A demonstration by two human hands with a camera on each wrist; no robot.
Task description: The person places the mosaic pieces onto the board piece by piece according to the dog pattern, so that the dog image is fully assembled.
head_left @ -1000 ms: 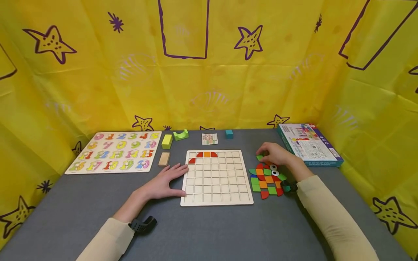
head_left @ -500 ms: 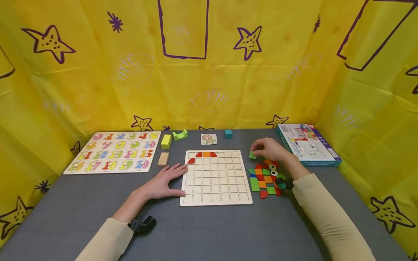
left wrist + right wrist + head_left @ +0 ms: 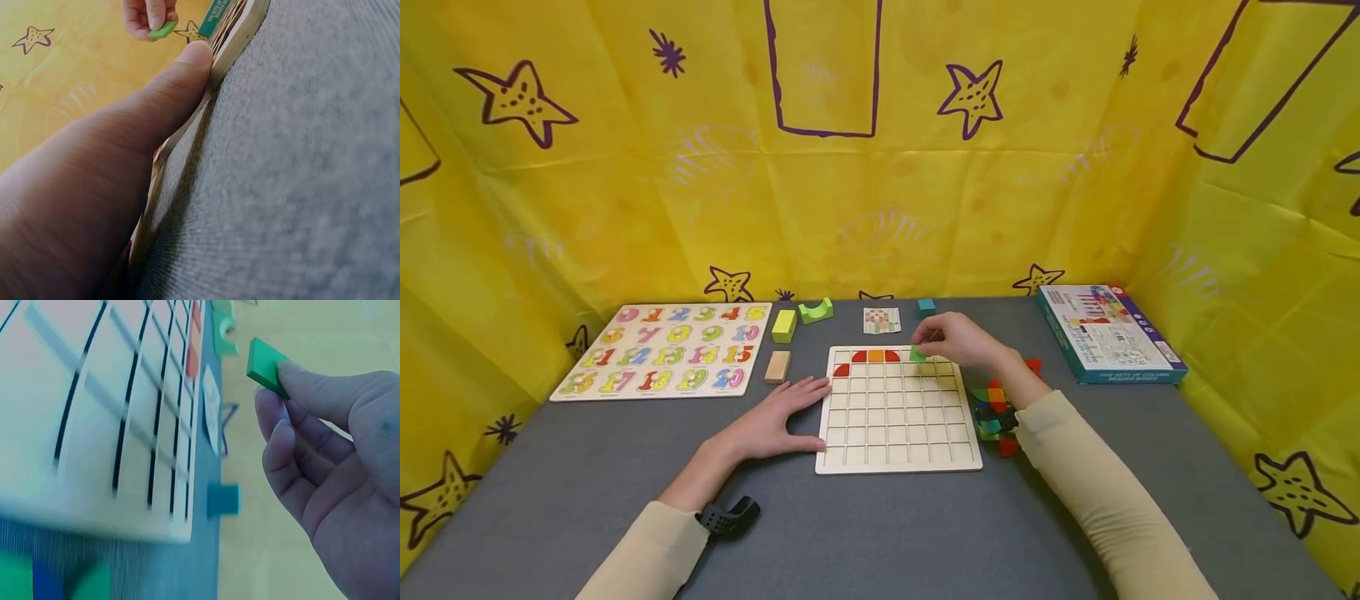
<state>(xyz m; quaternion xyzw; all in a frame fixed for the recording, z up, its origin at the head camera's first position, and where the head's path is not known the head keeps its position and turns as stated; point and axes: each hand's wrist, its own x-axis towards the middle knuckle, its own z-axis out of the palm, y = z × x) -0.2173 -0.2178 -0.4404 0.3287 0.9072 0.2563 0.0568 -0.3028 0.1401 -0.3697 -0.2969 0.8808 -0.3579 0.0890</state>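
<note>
My left hand [image 3: 772, 423] lies flat on the grey table [image 3: 880, 533] at the nine o'clock side of the wooden grid board [image 3: 898, 408], fingers straight and close together, the thumb pressed along the board's edge [image 3: 187, 69], as I judge it, to keep the board from sliding while a piece goes in. My right hand [image 3: 958, 340] is over the board's top row, toward one o'clock, and pinches a small green tile [image 3: 917, 353] between thumb and fingertips [image 3: 294, 378]; the other fingers curl loosely beneath, holding nothing. The tile hangs just above the squares, not yet seated, just to the right of the red and orange pieces [image 3: 874, 356] already filling the top row at twelve o'clock. I hold it by one end, which leaves the free end clear to drop into a cell. The loose coloured pieces [image 3: 996, 408] lie on the table at three o'clock of the board, partly hidden under my right sleeve. Beyond the board at twelve o'clock lie a pattern card [image 3: 882, 320] and a teal cube [image 3: 927, 307]; a number puzzle [image 3: 662, 350] sits off at ten o'clock and a box [image 3: 1105, 333] at two o'clock.
</note>
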